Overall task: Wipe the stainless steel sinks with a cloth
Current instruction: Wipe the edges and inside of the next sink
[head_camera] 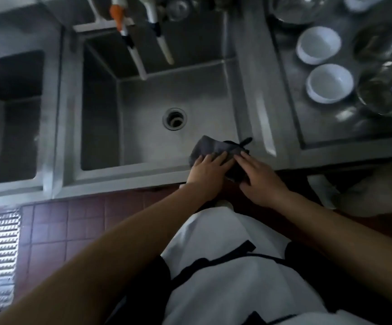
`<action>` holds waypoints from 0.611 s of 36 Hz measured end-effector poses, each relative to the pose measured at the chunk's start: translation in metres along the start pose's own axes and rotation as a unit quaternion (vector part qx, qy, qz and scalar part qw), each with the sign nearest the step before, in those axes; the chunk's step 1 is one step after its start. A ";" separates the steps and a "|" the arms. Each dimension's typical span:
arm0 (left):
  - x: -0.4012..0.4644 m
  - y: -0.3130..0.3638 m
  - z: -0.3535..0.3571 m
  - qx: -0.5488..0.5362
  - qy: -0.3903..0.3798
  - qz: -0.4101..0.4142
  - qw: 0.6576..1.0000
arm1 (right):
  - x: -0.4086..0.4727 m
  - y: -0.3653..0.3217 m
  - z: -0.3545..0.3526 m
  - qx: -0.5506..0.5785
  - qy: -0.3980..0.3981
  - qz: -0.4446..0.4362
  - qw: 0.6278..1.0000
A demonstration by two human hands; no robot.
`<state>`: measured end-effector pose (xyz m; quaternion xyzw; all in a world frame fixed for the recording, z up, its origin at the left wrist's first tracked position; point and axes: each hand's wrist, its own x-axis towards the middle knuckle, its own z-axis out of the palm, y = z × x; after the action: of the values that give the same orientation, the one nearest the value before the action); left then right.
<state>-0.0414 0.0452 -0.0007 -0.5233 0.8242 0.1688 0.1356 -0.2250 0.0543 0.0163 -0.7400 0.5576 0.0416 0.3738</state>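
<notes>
The dark grey cloth (216, 148) lies bunched on the front right corner of the middle sink (143, 127), on its rim. The left hand (207, 171) and right hand (259, 178) both press down on it with flat, nearly straight fingers, probably to rub the steel. White bowls (318, 44) sit on the counter (319, 123) to the right.

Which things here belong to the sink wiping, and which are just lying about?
Job: cloth, middle sink, left sink, left hand, right hand.
Lying about: two white bowls, metal bowls, floor grate.
</notes>
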 end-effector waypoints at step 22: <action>-0.135 -0.144 0.031 -0.141 0.097 -0.137 0.976 | 0.062 -0.134 0.058 -0.226 -0.132 -0.099 0.960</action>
<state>0.1465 0.1115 0.0055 -0.6588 0.7219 0.2117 0.0018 -0.0664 0.0525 0.0132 -0.8448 0.4032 0.2265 0.2692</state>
